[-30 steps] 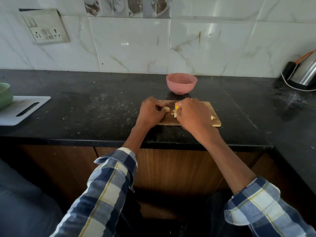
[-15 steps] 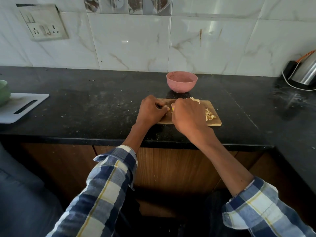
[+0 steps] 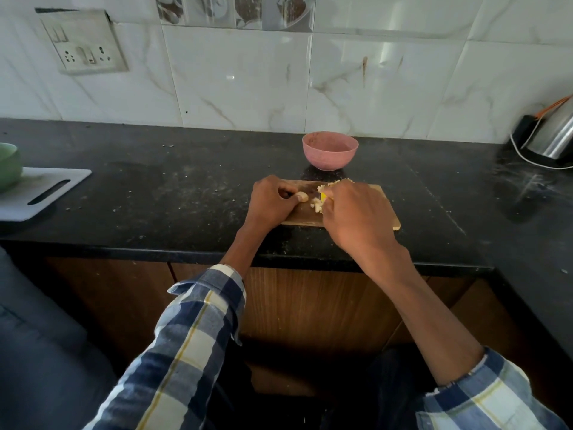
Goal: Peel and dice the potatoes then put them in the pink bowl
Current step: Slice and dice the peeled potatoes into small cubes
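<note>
Two bare hands are what I have working over the small rectangular wooden chopping board just right of the frame's centre, on the dark speckled stone worktop. My left hand sits at the board's left end with its fingers curled, pinching a pale stub of peeled potato down against the wood. My right hand is closed around something with a yellow part, which I take to be a knife handle; the blade is hidden behind the knuckles, so I cannot tell where its edge lies. Small pale potato dice lie between the two hands, and a further heap of dice shows at the board's far edge. Beyond that, just above the board in the frame, stands the round pink bowl, which looks empty from here.

I judge the dicing nearly finished, and the risks grow as the stub shrinks. With the left fingertips so near the hidden blade, a slip on the wet potato could bring the edge onto them. The far heap sits right at the board's rim, so a careless sweep might scatter dice onto the gritty worktop. The board itself could skid if I press sideways.
</note>
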`<state>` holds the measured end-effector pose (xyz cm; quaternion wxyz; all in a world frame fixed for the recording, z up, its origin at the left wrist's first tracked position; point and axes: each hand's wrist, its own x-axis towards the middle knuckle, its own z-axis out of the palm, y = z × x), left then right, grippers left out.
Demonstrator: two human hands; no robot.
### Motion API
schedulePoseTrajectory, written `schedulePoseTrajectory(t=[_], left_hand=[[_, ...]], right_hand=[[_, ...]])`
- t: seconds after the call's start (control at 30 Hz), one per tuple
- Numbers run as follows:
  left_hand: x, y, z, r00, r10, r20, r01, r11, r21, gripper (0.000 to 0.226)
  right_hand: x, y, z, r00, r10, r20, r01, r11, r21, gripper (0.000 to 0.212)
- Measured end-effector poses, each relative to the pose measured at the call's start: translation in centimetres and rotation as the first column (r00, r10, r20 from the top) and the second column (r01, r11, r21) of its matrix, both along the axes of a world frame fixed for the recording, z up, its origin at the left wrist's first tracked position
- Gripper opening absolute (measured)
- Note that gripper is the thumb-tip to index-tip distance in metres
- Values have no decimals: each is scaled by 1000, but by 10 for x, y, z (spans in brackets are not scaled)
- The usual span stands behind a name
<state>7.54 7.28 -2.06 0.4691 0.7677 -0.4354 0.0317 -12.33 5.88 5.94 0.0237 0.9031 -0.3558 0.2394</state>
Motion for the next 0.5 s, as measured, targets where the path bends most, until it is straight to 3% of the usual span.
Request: schedulePoseTrajectory(t=[0.33, 0.5], left_hand=[[0, 1, 1, 1000, 22, -13, -22, 1000, 7, 3], [-1, 2, 3, 1000, 11, -22, -12, 1000, -6, 7]], right_hand=[[39, -12, -8, 999, -1, -47, 5, 997, 74, 21], [28, -8, -3, 997, 15, -71, -7, 995, 102, 21]])
